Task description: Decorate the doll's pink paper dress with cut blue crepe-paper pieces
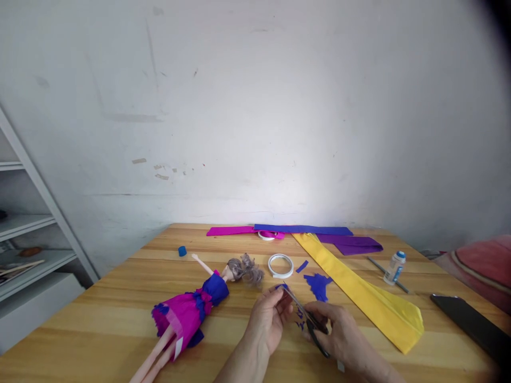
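Curled fingers of the left hand (272,317) are pinching a small blue paper piece (282,286) between thumb and forefinger, mostly hiding it, while the right hand (344,331) is closing around the black handles of the scissors (296,302). Their blades are pointing at the piece; I am not managing to tell how far apart they are standing. Tiny blue snippets (300,323) are lying between the hands, partly screened by the scissors, and a pale scrap (340,366) is peeking from beneath the right wrist, too covered to identify.

On the left, a doll (187,311) in a magenta and blue dress is lying on its back, its lower legs running out of sight. At the back, a blue strip (303,230) is covering part of a magenta strip (229,231), which is overlapping a tape roll (263,235). A glue bottle (394,268) is hiding the middle of a grey stick (377,263). On the right, a dark flat device (467,316) is slipping into shadow.

Bare wood is stretching from the doll to the table's (99,319) left edge, while yellow crepe paper (359,284) is bounding the working space on the right.
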Tool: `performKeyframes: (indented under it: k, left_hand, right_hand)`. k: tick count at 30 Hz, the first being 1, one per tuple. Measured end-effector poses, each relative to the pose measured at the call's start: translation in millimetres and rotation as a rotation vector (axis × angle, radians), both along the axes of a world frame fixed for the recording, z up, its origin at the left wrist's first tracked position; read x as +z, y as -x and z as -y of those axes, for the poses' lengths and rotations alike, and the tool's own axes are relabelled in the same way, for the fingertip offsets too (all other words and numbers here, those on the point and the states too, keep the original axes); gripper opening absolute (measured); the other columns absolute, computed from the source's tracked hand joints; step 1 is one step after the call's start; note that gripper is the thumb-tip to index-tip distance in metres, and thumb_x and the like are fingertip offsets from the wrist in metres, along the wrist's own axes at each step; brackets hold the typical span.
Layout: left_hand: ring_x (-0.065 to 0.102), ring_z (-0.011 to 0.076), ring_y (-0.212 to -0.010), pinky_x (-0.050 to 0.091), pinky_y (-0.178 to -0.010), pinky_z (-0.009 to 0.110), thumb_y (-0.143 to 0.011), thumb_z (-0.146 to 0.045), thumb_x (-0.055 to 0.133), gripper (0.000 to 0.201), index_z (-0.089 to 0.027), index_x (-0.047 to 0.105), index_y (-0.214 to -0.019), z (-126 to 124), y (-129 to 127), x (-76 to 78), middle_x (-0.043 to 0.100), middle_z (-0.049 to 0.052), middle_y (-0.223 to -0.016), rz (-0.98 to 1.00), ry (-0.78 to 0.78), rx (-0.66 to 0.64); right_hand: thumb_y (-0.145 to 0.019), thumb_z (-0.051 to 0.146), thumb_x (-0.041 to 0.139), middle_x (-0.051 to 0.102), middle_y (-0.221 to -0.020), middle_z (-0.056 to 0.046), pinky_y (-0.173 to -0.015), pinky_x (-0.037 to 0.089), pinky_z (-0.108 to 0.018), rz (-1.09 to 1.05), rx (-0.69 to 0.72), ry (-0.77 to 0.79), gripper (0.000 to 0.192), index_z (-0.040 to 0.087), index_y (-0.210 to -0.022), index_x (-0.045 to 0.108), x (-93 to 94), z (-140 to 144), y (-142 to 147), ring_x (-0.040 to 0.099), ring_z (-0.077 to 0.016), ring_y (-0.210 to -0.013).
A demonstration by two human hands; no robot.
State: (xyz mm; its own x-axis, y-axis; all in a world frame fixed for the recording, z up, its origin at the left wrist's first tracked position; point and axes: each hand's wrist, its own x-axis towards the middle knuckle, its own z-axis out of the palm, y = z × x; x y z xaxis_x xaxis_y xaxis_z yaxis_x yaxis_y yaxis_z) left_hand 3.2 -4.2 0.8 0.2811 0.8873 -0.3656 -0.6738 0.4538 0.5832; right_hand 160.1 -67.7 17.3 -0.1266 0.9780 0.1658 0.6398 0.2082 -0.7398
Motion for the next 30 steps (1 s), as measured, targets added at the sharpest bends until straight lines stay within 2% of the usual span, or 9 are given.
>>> performKeyframes:
  k: [7, 15, 19, 25, 30]
  left_hand:
    - [0.066, 0.0148, -0.072, 0.050, -0.052, 0.018, -0.069, -0.010, 0.067, 0.012, -0.013, 0.059, -0.078, 2, -1, 3.6, 0.069, 0.009, -0.083, 0.058, -0.006, 0.013]
    - [0.067, 0.0156, -0.073, 0.051, -0.051, 0.017, -0.070, -0.008, 0.067, 0.011, -0.012, 0.059, -0.076, 4, -1, 8.7, 0.068, 0.009, -0.082, 0.065, 0.049, 0.024]
    - [0.066, 0.0153, -0.073, 0.051, -0.051, 0.017, -0.070, -0.007, 0.066, 0.011, -0.012, 0.060, -0.078, 4, 0, 10.1, 0.068, 0.009, -0.082, 0.068, 0.050, 0.023]
    - [0.067, 0.0164, -0.075, 0.050, -0.049, 0.016, -0.069, -0.007, 0.066, 0.010, -0.012, 0.060, -0.074, 3, 0, 10.0, 0.069, 0.010, -0.081, 0.068, 0.042, 0.028]
    - [0.067, 0.0174, -0.074, 0.050, -0.051, 0.018, -0.067, -0.009, 0.068, 0.013, -0.012, 0.059, -0.075, 1, 2, 9.6, 0.070, 0.010, -0.082, -0.005, -0.018, -0.001]
  right_hand:
    - [-0.071, 0.029, 0.058, 0.054, -0.061, 0.004, -0.055, 0.036, -0.020, -0.062, 0.001, 0.011, 0.020, 0.020, -0.088, 0.066, -6.0, -2, 2, 0.045, -0.0117, -0.058]
    - [-0.072, 0.031, 0.057, 0.049, -0.057, 0.004, -0.052, 0.032, -0.020, -0.128, 0.000, 0.007, 0.014, 0.019, -0.075, 0.064, -5.4, -3, 5, 0.041, -0.0115, -0.057]
    - [-0.072, 0.033, 0.056, 0.049, -0.057, 0.003, -0.051, 0.032, -0.020, -0.150, -0.010, 0.018, 0.017, 0.018, -0.070, 0.063, -8.2, -3, 5, 0.041, -0.0113, -0.056]
    - [-0.071, 0.038, 0.055, 0.051, -0.056, 0.002, -0.050, 0.034, -0.021, -0.237, -0.026, 0.072, 0.024, 0.018, -0.077, 0.066, -14.9, -4, 6, 0.043, -0.0116, -0.053]
    - [-0.070, 0.034, 0.060, 0.049, -0.059, 0.003, -0.052, 0.034, -0.021, -0.225, -0.041, 0.052, 0.025, 0.017, -0.088, 0.064, -7.4, -4, 0, 0.041, -0.0116, -0.057]
